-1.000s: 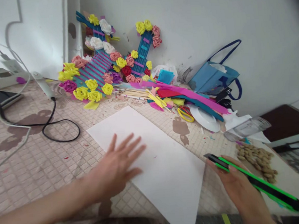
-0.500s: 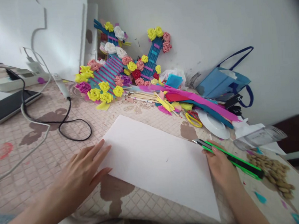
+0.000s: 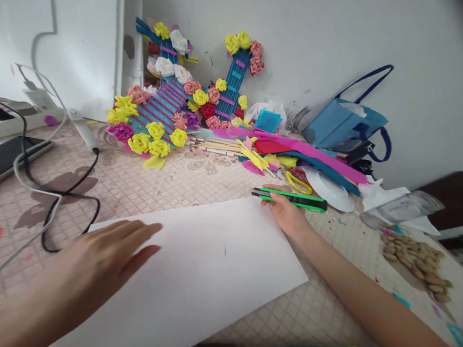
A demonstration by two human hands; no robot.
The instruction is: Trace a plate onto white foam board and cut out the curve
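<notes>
A large white sheet of paper (image 3: 207,262) lies at an angle at the front of the table, with a small dark mark near its middle. My left hand (image 3: 112,251) is over its left part, fingers stretched out and holding nothing; whether it presses on the paper I cannot tell. At the sheet's far right corner, my right hand (image 3: 285,209) is closed around a green and black utility knife (image 3: 302,199). The knife's tip points left, just beyond the paper's edge.
Behind the paper stand flower-covered craft pieces (image 3: 161,107), thin sticks (image 3: 217,146) and crepe strips (image 3: 294,146). Yellow-handled scissors (image 3: 297,181), a white plate (image 3: 330,189), a clear cup (image 3: 410,207) and peanuts (image 3: 415,262) are at right. Cables (image 3: 65,193) and a tablet (image 3: 7,160) lie left.
The paper has turned counterclockwise, its near left corner swinging towards me. My right hand has moved left and away from me with the knife. My left hand has shifted left, now over the sheet.
</notes>
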